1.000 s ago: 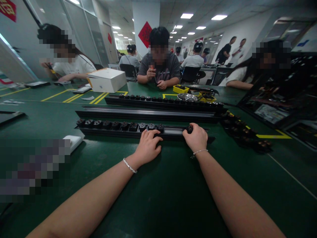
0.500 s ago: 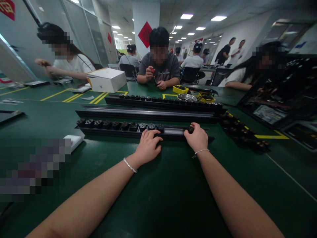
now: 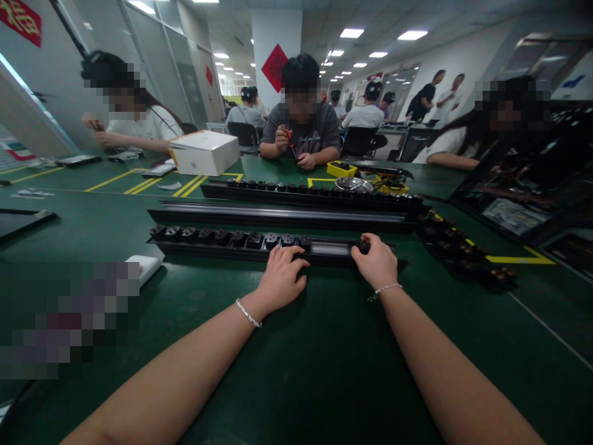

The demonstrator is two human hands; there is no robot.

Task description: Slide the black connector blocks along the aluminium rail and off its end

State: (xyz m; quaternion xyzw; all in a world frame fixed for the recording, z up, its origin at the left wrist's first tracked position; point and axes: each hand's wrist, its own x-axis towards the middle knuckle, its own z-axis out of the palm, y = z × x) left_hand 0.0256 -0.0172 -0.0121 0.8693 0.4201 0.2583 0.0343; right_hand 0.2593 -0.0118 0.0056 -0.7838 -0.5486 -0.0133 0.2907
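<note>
In front of me lies a long black metal channel (image 3: pixel 217 251). A row of black socket modules (image 3: pixel 221 237) fills its left and middle part; a bare stretch of channel (image 3: pixel 331 248) shows to their right. My left hand (image 3: pixel 282 281) has its fingers spread, with the fingertips on the channel's near edge by the last modules in the row. My right hand (image 3: pixel 377 262) is closed, thumb and fingers around a dark rounded socket module (image 3: pixel 364 246) at the channel's right part. My fingers hide part of that module.
Behind lie another long black channel (image 3: pixel 278 213) and one with several modules (image 3: pixel 296 188). Loose dark modules (image 3: pixel 463 247) lie to the right. A white box (image 3: pixel 206 154) and yellow trays (image 3: pixel 341 169) stand farther back. A co-worker opposite holds a red-handled screwdriver (image 3: pixel 290 141).
The whole view has shifted slightly right and down. Both hands keep nearly the same place on the channel, and the module stays in my right hand.
</note>
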